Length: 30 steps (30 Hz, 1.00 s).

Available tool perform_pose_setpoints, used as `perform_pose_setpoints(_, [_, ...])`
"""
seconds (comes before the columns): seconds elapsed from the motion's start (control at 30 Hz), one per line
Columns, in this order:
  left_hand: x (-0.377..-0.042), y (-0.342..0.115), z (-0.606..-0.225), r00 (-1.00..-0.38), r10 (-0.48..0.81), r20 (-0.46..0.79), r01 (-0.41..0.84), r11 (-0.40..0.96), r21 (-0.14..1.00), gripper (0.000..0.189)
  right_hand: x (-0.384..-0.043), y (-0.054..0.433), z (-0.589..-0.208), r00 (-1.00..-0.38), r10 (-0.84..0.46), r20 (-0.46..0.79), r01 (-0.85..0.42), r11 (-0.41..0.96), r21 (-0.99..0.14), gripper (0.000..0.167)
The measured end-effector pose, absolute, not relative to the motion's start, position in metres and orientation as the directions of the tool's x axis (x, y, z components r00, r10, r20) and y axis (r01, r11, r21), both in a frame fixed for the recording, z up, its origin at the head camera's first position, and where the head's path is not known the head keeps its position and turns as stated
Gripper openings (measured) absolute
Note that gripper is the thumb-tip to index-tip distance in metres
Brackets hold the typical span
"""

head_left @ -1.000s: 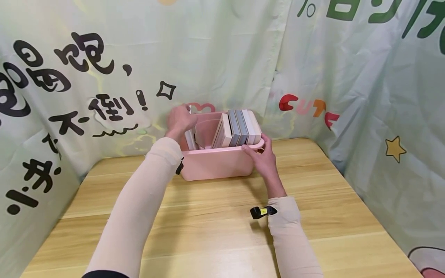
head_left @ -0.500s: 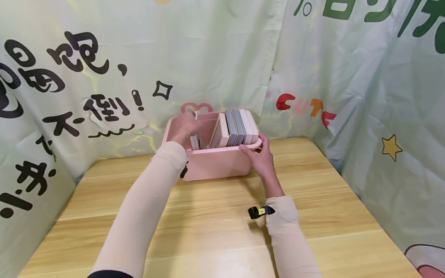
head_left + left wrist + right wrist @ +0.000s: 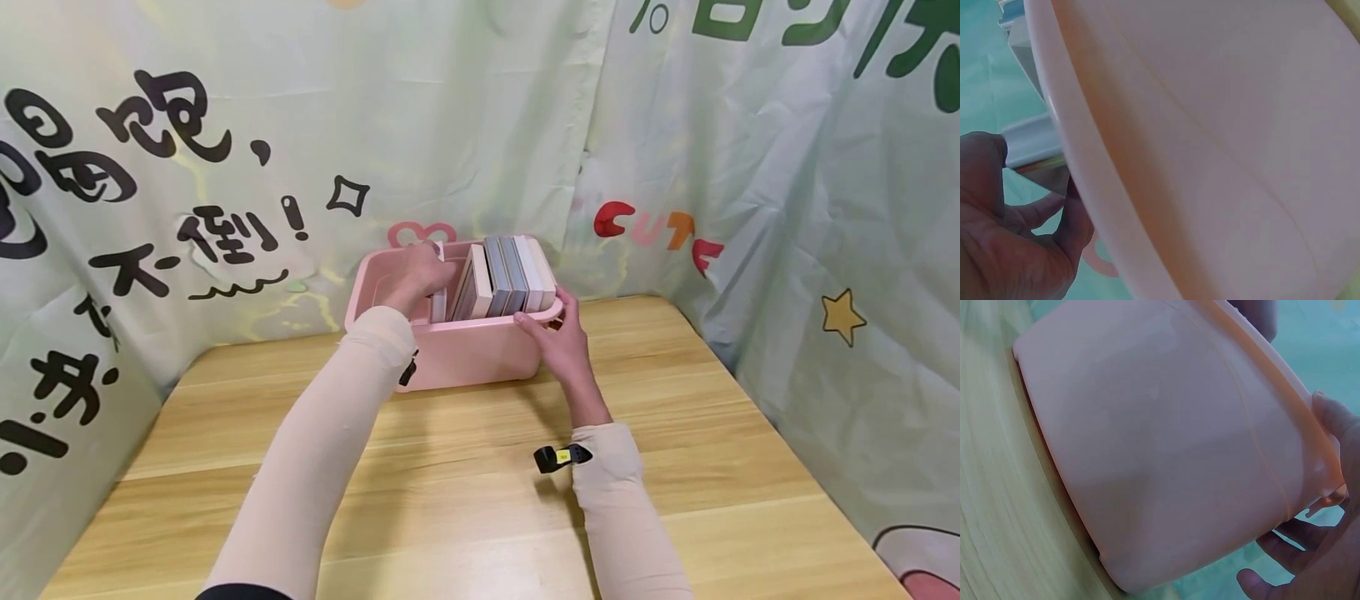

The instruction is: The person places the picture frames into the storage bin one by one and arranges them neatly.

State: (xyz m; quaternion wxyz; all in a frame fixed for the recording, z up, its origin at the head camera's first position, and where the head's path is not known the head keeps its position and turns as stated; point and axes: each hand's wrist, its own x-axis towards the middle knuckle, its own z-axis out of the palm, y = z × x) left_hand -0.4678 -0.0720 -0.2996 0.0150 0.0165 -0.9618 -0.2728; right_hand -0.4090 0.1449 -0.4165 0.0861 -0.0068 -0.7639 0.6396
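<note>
A pink plastic bin sits at the back of the table, with several books upright in its right half. My left hand reaches over the bin's left half and grips a white book standing just left of that row. In the left wrist view, thumb and fingers pinch the book by its edge beside the bin's rim. My right hand holds the bin's right front corner. In the right wrist view, its thumb lies on the rim and its fingers spread below, around the end wall.
A light wood table extends in front of the bin. Printed fabric hangs behind it and along both sides. The bin's back wall stands close to the fabric.
My left hand has moved right inside the bin, bringing the white book from the left end close to the other books. My right hand stays on the corner. The head view has shifted slightly.
</note>
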Motion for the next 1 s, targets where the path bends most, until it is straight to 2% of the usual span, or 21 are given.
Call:
perform_pose_setpoints(0.2, [-0.466,-0.065,-0.302,-0.999,0.028,0.021,0.035,0.813,0.581,0.05,-0.409,0.145,-0.417,-0.985,0.123,0.122,-0.1,0.174,-0.98,0.089])
perform_pose_setpoints(0.37, [-0.464,-0.061,-0.304,-0.999,0.034,0.006,0.032,0.825,0.564,0.066,-0.409,0.145,-0.416,-0.986,0.122,0.114,-0.091,0.18,-0.979,0.09])
perform_pose_setpoints(0.63, [-0.463,-0.055,-0.307,-0.999,0.04,0.01,0.039,0.842,0.538,0.069,-0.408,0.143,-0.417,-0.986,0.12,0.116,-0.092,0.187,-0.978,0.089])
perform_pose_setpoints(0.83, [-0.462,-0.055,-0.307,-0.998,0.06,0.01,0.055,0.816,0.575,0.068,-0.408,0.142,-0.416,-0.985,0.12,0.121,-0.095,0.198,-0.976,0.088])
perform_pose_setpoints(1.0, [-0.465,-0.059,-0.303,-0.995,0.062,0.073,0.092,0.829,0.552,0.064,-0.408,0.144,-0.415,-0.985,0.125,0.123,-0.096,0.199,-0.975,0.088])
